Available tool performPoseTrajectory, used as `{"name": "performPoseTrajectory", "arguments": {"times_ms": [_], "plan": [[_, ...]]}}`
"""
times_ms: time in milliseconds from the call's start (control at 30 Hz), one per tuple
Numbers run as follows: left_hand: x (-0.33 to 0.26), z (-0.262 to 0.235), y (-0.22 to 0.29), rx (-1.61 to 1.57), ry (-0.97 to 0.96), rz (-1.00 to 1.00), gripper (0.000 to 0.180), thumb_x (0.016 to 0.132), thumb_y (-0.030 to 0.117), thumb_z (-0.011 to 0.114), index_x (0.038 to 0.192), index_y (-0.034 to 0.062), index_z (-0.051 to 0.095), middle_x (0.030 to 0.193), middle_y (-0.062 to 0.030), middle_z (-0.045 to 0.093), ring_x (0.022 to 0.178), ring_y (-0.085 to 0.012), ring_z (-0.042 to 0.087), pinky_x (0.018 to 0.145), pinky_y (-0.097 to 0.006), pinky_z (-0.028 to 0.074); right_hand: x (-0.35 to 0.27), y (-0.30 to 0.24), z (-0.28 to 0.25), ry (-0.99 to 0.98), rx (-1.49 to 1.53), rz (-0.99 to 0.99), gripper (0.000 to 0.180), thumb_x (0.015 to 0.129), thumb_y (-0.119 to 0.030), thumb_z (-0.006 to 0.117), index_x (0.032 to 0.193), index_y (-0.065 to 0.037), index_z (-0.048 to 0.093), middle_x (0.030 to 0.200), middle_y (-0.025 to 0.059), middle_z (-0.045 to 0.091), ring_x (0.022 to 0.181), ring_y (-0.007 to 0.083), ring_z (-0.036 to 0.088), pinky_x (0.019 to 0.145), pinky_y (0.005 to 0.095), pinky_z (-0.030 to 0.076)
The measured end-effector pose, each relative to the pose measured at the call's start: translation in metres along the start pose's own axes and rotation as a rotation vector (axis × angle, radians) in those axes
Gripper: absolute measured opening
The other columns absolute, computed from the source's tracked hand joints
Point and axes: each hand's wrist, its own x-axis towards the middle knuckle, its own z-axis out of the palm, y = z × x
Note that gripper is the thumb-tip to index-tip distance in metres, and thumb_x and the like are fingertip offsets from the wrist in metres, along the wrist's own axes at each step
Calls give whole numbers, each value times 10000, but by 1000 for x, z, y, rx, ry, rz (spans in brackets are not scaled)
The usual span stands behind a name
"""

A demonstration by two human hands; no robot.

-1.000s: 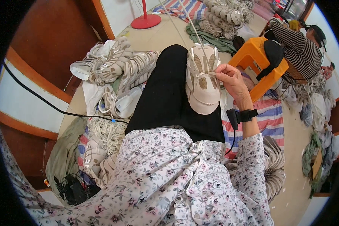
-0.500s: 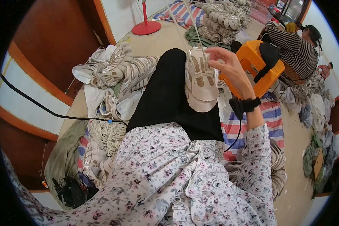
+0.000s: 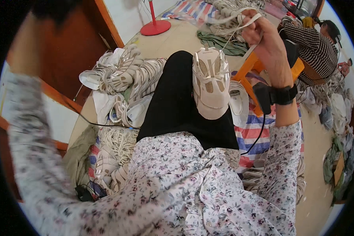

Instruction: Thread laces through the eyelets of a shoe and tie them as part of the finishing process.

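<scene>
Beige and cream, the shoe [image 3: 211, 80] lies sole-down on the person's black-clad knee, just above the middle of the frame, toe toward the lower edge. A pale lace [image 3: 240, 24] runs up from its eyelets to the upper right, where the right hand [image 3: 265, 39] is raised with its fingers closed around the lace and drawing it taut. A black band [image 3: 281, 95] sits on that wrist, with a thin black cable hanging down from it across the floral sleeve.

The left arm sweeps up the left side of the frame as a blur; the left hand [image 3: 25, 51] at the upper left is too smeared to tell whether it is open or closed, or whether it holds anything.

To the left of the knee a heap of shoe uppers [image 3: 126, 82] in the same cream and tan covers the floor, with more spilling toward the lower left over a striped mat [image 3: 259, 137]. An orange stool [image 3: 255, 65] stands just right of the shoe, partly hidden behind the raised forearm. A red fan base [image 3: 155, 27] stands at the top, a green cloth [image 3: 218, 41] beside it. At the upper right another person in a striped top [image 3: 314, 45] sits among further piles. A brown wooden door [image 3: 72, 47] fills the upper left.
</scene>
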Motion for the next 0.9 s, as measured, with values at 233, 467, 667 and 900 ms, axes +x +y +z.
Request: {"name": "performPoseTrajectory", "arguments": {"times_ms": [233, 467, 667, 900], "plan": [[-200, 201, -53, 101, -296, 111, 131, 786, 47, 715, 908, 3, 701, 813, -110, 665, 689, -212, 668, 621, -305, 515, 1, -3, -40, 318, 245, 43, 227, 1065, -214, 374, 963, -65, 513, 766, 55, 587, 533, 135, 464, 496, 267, 368], [-229, 228, -52, 34, -258, -4, 119, 801, 30, 725, 894, -6, 661, 805, -100, 636, 649, -199, 637, 599, -320, 506, 7, -1, -38, 333, 243, 23, 209, 1064, -188, 363, 942, -58, 473, 762, 57, 558, 542, 131, 445, 492, 260, 365], [-234, 237, -54, 124, -157, 96, 101, 800, 19, 708, 874, 11, 640, 797, -102, 613, 648, -250, 626, 587, -337, 492, 9, 2, -34, 359, 263, 15, 220, 1067, -192, 361, 925, -65, 471, 769, 52, 544, 549, 132, 440, 498, 263, 367], [-232, 243, -43, 170, -71, 117, 99, 813, 4, 669, 880, 17, 597, 829, -119, 584, 682, -310, 630, 581, -387, 493, 6, 3, -35, 343, 290, -11, 203, 1062, -182, 384, 921, -65, 470, 770, 52, 540, 559, 132, 441, 509, 272, 371]]}}
